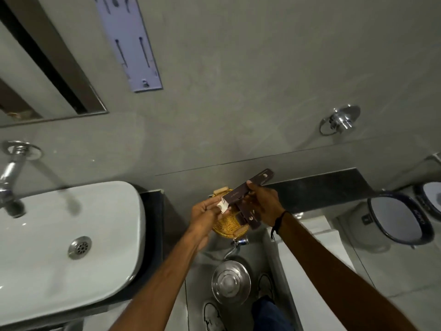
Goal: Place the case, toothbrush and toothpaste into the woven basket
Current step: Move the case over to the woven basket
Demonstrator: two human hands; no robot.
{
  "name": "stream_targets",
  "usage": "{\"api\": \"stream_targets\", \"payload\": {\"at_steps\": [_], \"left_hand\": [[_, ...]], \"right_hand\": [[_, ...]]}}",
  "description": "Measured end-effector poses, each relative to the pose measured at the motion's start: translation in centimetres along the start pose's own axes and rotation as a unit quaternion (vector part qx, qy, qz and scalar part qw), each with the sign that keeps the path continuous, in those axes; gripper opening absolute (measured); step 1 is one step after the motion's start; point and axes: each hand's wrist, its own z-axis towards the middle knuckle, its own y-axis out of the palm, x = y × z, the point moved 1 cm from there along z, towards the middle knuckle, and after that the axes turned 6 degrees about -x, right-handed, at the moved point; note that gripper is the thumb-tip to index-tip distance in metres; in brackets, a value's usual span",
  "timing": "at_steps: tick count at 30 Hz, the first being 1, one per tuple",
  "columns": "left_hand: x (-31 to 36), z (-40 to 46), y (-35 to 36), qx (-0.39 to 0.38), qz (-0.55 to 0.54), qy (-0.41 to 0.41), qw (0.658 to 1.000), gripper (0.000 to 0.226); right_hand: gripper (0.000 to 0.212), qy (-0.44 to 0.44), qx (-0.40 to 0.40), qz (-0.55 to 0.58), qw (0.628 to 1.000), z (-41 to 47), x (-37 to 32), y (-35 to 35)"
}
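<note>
Two hands on brown box above basket

Both hands work a long, matte dark-brown cardboard case (pixel 248 187) held over the round woven basket (pixel 226 225). Right hand (pixel 265 204) grips the case mid-length, fingers curled around it. Left hand (pixel 205 212) pinches the white open flap end, fingers narrow. A second brown box (pixel 249 217) leans in the basket, below the right hand. Toothbrush and toothpaste: can't tell, not visible loose. Basket sits on a grey ledge beside the glossy white oval sink (pixel 66 244); chrome tap (pixel 12 177) at left.
</note>
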Motion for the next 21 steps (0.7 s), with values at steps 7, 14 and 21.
{"api": "stream_targets", "payload": {"at_steps": [7, 14, 21], "left_hand": [[0.4, -0.9, 0.6, -0.004, -0.254, -0.108, 0.961, 0.045], [-1.5, -0.2, -0.6, 0.056, -0.291, -0.150, 0.943, 0.028], [-3.2, 1.0, -2.7, 0.156, -0.167, -0.166, 0.959, 0.033]], "right_hand": [[0.031, -0.308, 0.059, -0.304, 0.899, -5.7, -0.7, 5.8], [0.031, -0.325, 0.062, -0.370, 0.868, -6.6, 0.5, 7.3], [0.025, -0.330, 0.098, -0.300, 0.890, -5.9, -2.5, 6.4]]}}
